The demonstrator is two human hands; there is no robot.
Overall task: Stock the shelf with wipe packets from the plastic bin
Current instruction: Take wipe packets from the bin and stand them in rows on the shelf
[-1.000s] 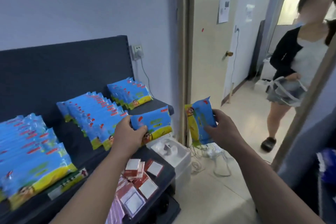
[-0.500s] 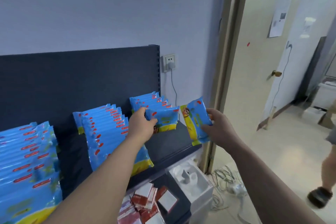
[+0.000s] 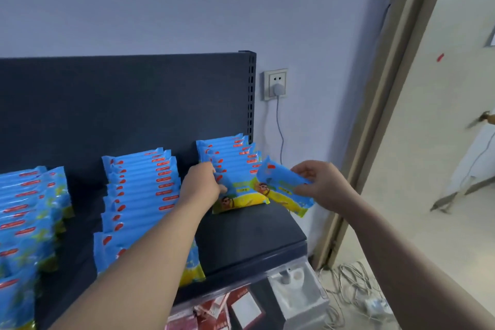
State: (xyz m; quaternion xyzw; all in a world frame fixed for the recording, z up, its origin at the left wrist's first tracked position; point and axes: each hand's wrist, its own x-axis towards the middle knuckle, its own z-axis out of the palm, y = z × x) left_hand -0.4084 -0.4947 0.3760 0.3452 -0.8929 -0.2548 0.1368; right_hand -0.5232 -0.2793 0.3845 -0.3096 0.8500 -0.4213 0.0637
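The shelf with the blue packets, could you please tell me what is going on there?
A person is stocking the dark shelf with blue wipe packets. The left hand holds the front packet of the rightmost row, standing it against those behind. The right hand pinches another packet, held up just right of that row and not yet placed. Two fuller rows stand further left.

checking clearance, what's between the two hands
Head view: two wipe packets, the front packet gripped by the left hand and the tilted packet pinched by the right hand.
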